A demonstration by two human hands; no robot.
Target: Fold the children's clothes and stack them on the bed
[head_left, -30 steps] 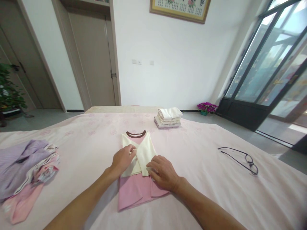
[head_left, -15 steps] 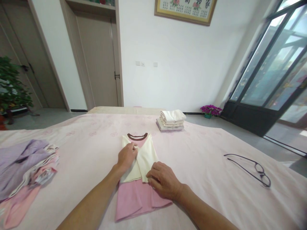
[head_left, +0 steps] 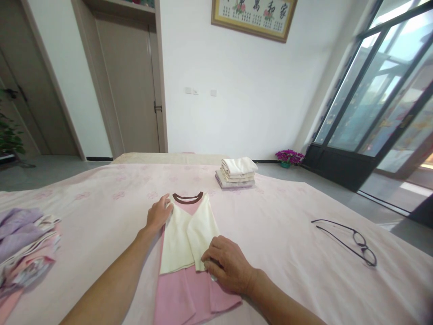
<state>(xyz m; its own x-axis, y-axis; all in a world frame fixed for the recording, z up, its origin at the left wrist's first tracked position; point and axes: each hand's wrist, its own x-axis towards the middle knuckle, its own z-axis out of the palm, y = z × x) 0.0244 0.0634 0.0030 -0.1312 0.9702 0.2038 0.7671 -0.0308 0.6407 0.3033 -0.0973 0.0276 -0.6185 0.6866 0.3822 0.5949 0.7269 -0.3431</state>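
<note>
A small long-sleeved shirt (head_left: 198,289) lies on the bed, its pink body partly covered by two cream sleeves (head_left: 176,241) folded inward over the front. Its brown collar (head_left: 188,200) points away from me. My left hand (head_left: 158,213) is at the left shoulder, thumb and fingers closed on the cloth edge. Near the right side, at the lower end of the right sleeve, my right hand (head_left: 230,264) rests with curled fingers gripping the fabric. Its fingertips are partly hidden.
Folded clothes (head_left: 237,173) stand in a stack farther back. A heap of loose clothes (head_left: 25,248) lies at left. Black-framed glasses (head_left: 358,243) rest on the pink bedsheet (head_left: 277,234) at right. Purple flowers (head_left: 289,156) are on the floor beyond.
My left hand has moved from the middle of the chest up to the left shoulder edge. My right hand stays at the right sleeve. The view has shifted slightly right.
</note>
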